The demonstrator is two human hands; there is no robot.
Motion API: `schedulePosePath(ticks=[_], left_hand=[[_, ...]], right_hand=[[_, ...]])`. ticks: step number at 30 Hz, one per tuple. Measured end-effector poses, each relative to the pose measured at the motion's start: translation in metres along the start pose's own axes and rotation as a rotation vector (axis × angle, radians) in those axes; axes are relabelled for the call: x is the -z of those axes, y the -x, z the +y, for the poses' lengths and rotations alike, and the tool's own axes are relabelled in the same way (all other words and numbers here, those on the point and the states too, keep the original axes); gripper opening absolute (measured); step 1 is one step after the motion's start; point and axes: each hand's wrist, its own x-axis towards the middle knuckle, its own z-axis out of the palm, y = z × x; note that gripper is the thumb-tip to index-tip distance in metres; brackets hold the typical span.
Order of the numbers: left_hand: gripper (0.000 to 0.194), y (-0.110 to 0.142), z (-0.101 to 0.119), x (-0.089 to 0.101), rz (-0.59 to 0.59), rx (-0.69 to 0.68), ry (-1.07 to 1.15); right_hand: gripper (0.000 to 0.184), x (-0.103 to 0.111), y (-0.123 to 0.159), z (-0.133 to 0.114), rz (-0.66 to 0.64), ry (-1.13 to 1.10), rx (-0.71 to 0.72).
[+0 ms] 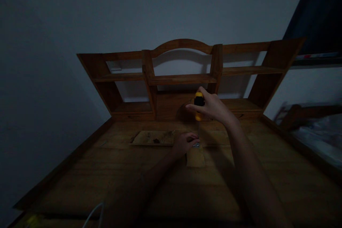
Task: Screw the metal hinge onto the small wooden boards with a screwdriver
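Observation:
My right hand (215,106) grips the yellow and black handle of a screwdriver (198,100), which stands nearly upright with its shaft pointing down. The tip meets a small metal plate (196,145), perhaps a hinge or bracket, on a short wooden block (195,157). Low beside the tip is my left hand (184,144), its fingers closed at the plate's edge and the lower shaft. What those fingertips pinch is too small and dark to make out. A longer wooden board (153,138) lies flat behind, running left and right behind the hands.
The wooden desk top (107,171) carries a hutch (183,79) with open shelves along its back. A white cable (93,213) lies at the front left, near a blurred yellow thing (33,220). A wall rises behind. The light is dim.

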Motion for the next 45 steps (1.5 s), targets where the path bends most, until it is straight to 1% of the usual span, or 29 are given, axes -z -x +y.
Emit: schedulePosePath(ticks=[4,8,14,17,19,22,27,32,40,45], left_hand=[[0.016,0.000,0.003,0.001,-0.005,-0.004,0.010],[0.016,0.000,0.006,0.002,-0.012,0.007,0.020],[0.015,0.000,0.003,0.002,-0.008,-0.003,0.029],[0.015,-0.001,0.003,0.002,-0.011,-0.011,0.012],[0.015,-0.001,0.003,0.003,-0.010,-0.010,0.011],[0.015,-0.001,0.004,0.003,0.003,-0.011,0.013],[0.017,-0.001,0.000,0.003,-0.008,-0.034,0.007],[0.017,-0.001,-0.001,0.002,0.012,-0.007,-0.017],[0.016,-0.001,0.002,0.003,-0.014,-0.024,0.010],[0.015,0.000,0.003,0.003,0.008,-0.024,-0.006]], right_hand=[[0.039,0.005,0.001,-0.003,0.006,-0.015,0.022],[0.028,0.009,0.002,-0.006,-0.027,-0.040,0.060],[0.019,0.010,0.002,-0.007,-0.064,-0.108,0.031],[0.014,0.011,0.000,-0.003,-0.114,-0.171,0.021],[0.014,0.011,-0.001,0.000,-0.136,-0.206,0.020],[0.013,0.013,-0.001,0.003,-0.132,-0.234,0.024],[0.012,0.015,0.001,0.001,-0.169,-0.314,0.015],[0.012,0.016,0.002,0.000,-0.147,-0.334,0.001],[0.012,0.013,0.000,0.005,-0.120,-0.254,-0.001],[0.013,0.012,0.000,0.004,-0.121,-0.248,-0.011]])
